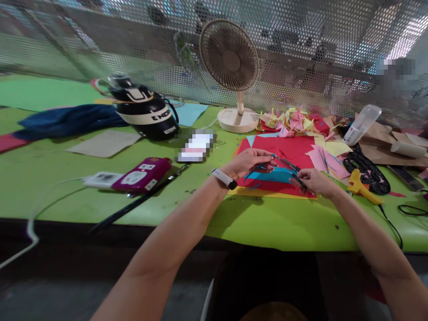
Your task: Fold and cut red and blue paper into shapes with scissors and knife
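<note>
My left hand (pixel 249 162) pinches a small blue paper strip (pixel 273 156) between its fingertips. In my right hand (pixel 313 180) is a pair of dark-handled scissors (pixel 293 173), with its blades pointing left at the strip. Whether the blades touch the paper is too small to tell. Below both hands lie stacked sheets: red paper (pixel 284 145), a blue sheet (pixel 279 174) and a yellow sheet (pixel 274 192) underneath. Thin blue cuttings (pixel 254 186) rest on the stack's near left part.
Around the stack are a fan (pixel 238 119), paper scraps (pixel 294 122), a clear bottle (pixel 363 125), a yellow glue gun (pixel 364 187) and a black oval item (pixel 376 176). Leftward lie a phone (pixel 195 147), a purple power strip (pixel 143 175) and a black jug (pixel 149 117).
</note>
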A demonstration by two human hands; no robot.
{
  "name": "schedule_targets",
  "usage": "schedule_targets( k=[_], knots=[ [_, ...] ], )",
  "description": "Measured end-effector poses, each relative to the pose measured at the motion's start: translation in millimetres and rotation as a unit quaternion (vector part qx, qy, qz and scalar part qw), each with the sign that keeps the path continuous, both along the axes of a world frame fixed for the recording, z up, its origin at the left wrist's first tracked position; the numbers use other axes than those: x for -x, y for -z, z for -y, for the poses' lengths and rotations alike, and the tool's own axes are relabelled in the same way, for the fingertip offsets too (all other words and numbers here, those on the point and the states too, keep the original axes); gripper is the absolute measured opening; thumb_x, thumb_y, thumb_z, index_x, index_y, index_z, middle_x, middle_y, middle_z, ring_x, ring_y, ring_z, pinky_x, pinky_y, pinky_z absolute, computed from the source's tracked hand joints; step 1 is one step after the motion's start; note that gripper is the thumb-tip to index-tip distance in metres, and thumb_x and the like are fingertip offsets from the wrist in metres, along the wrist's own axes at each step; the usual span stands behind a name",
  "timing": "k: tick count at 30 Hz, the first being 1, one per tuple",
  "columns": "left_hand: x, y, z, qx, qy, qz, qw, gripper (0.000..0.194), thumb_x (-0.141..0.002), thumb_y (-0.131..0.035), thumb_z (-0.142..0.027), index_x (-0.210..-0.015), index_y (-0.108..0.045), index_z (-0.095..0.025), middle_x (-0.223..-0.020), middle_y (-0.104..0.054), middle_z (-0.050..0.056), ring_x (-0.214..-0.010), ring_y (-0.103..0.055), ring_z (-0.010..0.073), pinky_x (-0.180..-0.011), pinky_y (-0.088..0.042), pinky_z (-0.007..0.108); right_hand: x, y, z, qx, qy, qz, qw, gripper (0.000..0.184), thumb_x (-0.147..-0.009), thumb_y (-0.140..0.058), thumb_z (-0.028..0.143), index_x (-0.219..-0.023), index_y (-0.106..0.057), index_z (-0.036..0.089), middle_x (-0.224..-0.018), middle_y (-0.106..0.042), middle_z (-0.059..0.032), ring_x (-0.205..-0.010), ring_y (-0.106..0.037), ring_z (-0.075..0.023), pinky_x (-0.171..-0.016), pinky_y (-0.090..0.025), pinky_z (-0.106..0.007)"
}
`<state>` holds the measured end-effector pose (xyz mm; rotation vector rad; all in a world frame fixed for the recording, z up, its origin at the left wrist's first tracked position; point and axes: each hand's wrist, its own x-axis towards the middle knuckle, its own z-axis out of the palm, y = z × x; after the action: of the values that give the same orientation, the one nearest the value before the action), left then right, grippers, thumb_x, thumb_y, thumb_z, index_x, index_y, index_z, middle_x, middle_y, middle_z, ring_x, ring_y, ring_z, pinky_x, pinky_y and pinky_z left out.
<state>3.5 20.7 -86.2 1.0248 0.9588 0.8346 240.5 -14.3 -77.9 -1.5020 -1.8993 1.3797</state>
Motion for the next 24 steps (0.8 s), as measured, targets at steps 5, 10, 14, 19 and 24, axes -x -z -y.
schedule_targets(
  k=[5, 10, 14, 19, 24],
  knots=[
    [0.2, 0.5, -0.5, 0.0, -0.001, 0.002, 1.0, 0.003, -0.084, -0.064, -0.012, -0.086, -0.067, -0.012, -0.079, -0.074, 0.007, -0.059, -0.064, 0.0089, -0.066, -0.055, 0.025, -1.3, 3.4, -1.1, -0.001, 0.002, -0.006, 1.0, 0.046, -0.064, -0.074, 0.057, -0.063, -0.048, 0.019, -0.046, -0.053, 0.005, -0.036, -0.043, -0.0048, -0.035, -0.027, -0.018],
    [0.3, 1.3, -1.5, 0.0, 0.002, 0.014, 1.0, 0.005, -0.084, -0.065, -0.012, -0.087, -0.068, -0.012, -0.079, -0.074, 0.007, -0.06, -0.065, 0.0094, -0.065, -0.055, 0.024, -1.0, 4.2, -1.0, 0.006, 0.008, -0.012, 1.0, 0.044, -0.064, -0.075, 0.054, -0.064, -0.048, 0.019, -0.046, -0.054, 0.0042, -0.036, -0.046, -0.0058, -0.034, -0.027, -0.018],
    [1.6, 3.1, -3.0, 0.005, 0.002, 0.022, 1.0, 0.008, -0.085, -0.063, -0.012, -0.09, -0.069, -0.013, -0.083, -0.074, 0.007, -0.063, -0.065, 0.01, -0.067, -0.055, 0.026, -0.8, 1.9, -0.6, 0.021, 0.004, -0.019, 1.0, 0.044, -0.064, -0.076, 0.053, -0.064, -0.05, 0.018, -0.046, -0.055, 0.0041, -0.035, -0.044, -0.0047, -0.034, -0.028, -0.017],
    [2.3, 3.1, -3.3, -0.001, 0.004, 0.029, 1.0, 0.008, -0.086, -0.063, -0.012, -0.091, -0.069, -0.012, -0.085, -0.074, 0.007, -0.064, -0.066, 0.0096, -0.071, -0.056, 0.027, -3.3, 0.4, -1.3, 0.023, 0.003, -0.022, 0.999, 0.044, -0.065, -0.076, 0.054, -0.065, -0.051, 0.018, -0.045, -0.056, 0.0036, -0.034, -0.044, -0.0047, -0.034, -0.029, -0.017],
    [0.4, 0.5, -1.4, -0.006, 0.011, 0.037, 0.999, 0.007, -0.086, -0.062, -0.01, -0.089, -0.069, -0.012, -0.084, -0.074, 0.006, -0.061, -0.065, 0.0081, -0.07, -0.056, 0.025, -4.0, -0.6, -1.6, 0.026, 0.008, -0.03, 0.999, 0.047, -0.063, -0.077, 0.057, -0.065, -0.051, 0.018, -0.045, -0.054, 0.004, -0.035, -0.044, -0.0044, -0.033, -0.029, -0.017]
  ],
)
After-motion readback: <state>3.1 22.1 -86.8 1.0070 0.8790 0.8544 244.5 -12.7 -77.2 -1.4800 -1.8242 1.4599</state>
